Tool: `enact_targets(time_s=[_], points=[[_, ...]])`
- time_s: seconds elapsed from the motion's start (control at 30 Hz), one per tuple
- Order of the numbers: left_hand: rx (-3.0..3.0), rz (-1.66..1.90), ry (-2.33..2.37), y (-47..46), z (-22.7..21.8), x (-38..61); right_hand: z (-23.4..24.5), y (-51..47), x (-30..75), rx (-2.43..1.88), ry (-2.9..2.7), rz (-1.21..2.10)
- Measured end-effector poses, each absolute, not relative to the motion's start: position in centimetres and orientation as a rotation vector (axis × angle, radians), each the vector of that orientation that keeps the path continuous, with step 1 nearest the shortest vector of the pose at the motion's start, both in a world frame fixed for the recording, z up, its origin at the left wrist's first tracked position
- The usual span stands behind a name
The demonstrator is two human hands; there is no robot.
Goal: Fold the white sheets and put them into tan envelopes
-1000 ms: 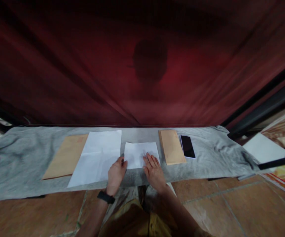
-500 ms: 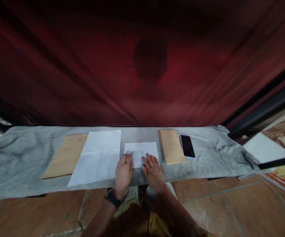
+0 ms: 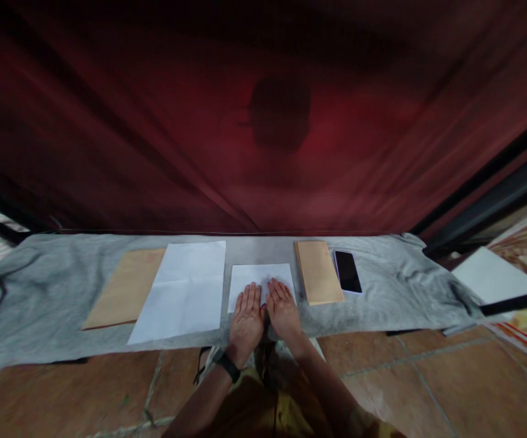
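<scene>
A small white rectangle of paper (image 3: 257,271), seemingly folded, lies flat on the grey cloth in front of me. Across its left and middle part my left hand (image 3: 247,319) rests palm down, fingers stretched out. My right hand (image 3: 283,311) lies flat on its right part, the fingers extended and slightly bent inward. Both thumbs almost meet at the paper's near edge. Left of it is a larger white sheet (image 3: 184,292) with faint crease lines. To the right sits a stack of brown envelopes (image 3: 319,272).
The grey cloth (image 3: 386,304) covers a narrow surface before a dark red fabric wall (image 3: 263,194). A brown paper envelope (image 3: 122,289) lies partly beneath the large sheet. A phone (image 3: 348,272) is beside the envelope stack. Dark metal bars (image 3: 496,201) stand at right.
My left hand has slid right and forward over the paper, closer to my right hand. My right hand has shifted slightly forward and left. The paper stays flat.
</scene>
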State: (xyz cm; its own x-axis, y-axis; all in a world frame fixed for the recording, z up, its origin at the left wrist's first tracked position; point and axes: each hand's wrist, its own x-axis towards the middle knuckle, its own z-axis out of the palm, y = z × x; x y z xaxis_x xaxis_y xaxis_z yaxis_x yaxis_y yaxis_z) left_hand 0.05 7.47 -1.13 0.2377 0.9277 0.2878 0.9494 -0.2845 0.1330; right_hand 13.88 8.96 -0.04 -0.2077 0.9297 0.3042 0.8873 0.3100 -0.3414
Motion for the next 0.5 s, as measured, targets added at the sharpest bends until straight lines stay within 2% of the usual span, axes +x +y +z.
enact_targets(time_s=[0.23, 0.5], points=[[-2.419, -0.408, -1.789, 7.4, -1.7, 0.0, 0.0, 10.6, 12.0, -1.589, -2.22, 0.13], [-2.405, -0.558, -1.844, 7.3, -1.0, 0.2, -1.1, 10.0, 14.7, -1.59, -2.22, -0.058]])
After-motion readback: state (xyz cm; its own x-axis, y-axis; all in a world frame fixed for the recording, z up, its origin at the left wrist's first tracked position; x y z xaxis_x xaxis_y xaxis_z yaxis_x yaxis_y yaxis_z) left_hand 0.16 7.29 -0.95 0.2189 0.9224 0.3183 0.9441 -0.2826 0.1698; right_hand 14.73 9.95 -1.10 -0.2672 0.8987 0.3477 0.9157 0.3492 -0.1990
